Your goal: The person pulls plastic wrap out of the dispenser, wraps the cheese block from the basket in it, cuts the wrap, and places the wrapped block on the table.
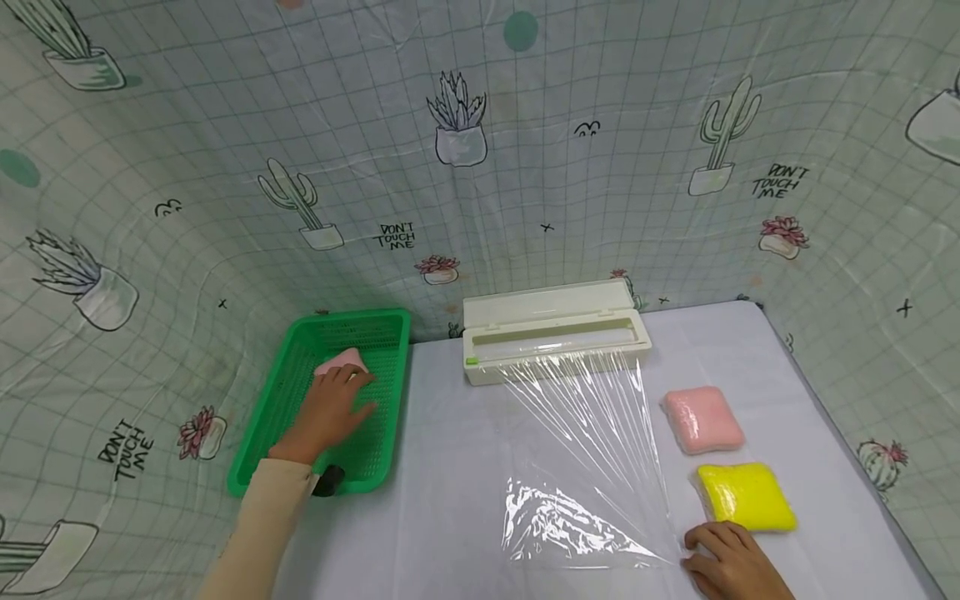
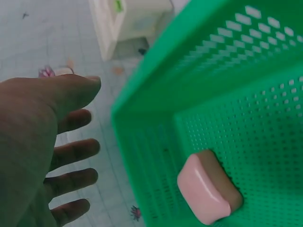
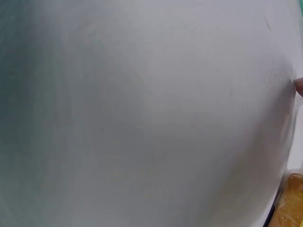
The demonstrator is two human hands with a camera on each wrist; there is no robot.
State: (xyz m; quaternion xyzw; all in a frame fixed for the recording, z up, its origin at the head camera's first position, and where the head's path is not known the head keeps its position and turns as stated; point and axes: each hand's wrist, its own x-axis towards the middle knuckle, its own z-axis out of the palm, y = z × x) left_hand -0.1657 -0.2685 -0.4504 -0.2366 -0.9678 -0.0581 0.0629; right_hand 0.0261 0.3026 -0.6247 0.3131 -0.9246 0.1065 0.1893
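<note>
My left hand (image 1: 330, 412) reaches over the green basket (image 1: 384, 442), close to a pink block (image 1: 341, 361) lying inside. In the left wrist view, the fingers of that hand (image 2: 47, 146) are spread and bare, with the pink block (image 2: 203, 189) apart from them on the basket floor. My right hand (image 1: 731, 558) rests on the table, fingers loosely bent, by the lower right corner of a sheet of clear plastic wrap (image 1: 577, 500). Just above those fingers lies a yellow block (image 1: 746, 497) covered in clear wrap. A fingertip (image 3: 299, 86) shows at the right wrist view's edge.
A white wrap dispenser (image 1: 555, 333) stands at the back with its lid raised, the plastic wrap pulled out toward me. A wrapped pink block (image 1: 703, 420) sits behind the yellow one. Patterned cloth (image 1: 517, 192) hangs around the back and sides of the white-covered table (image 1: 450, 500).
</note>
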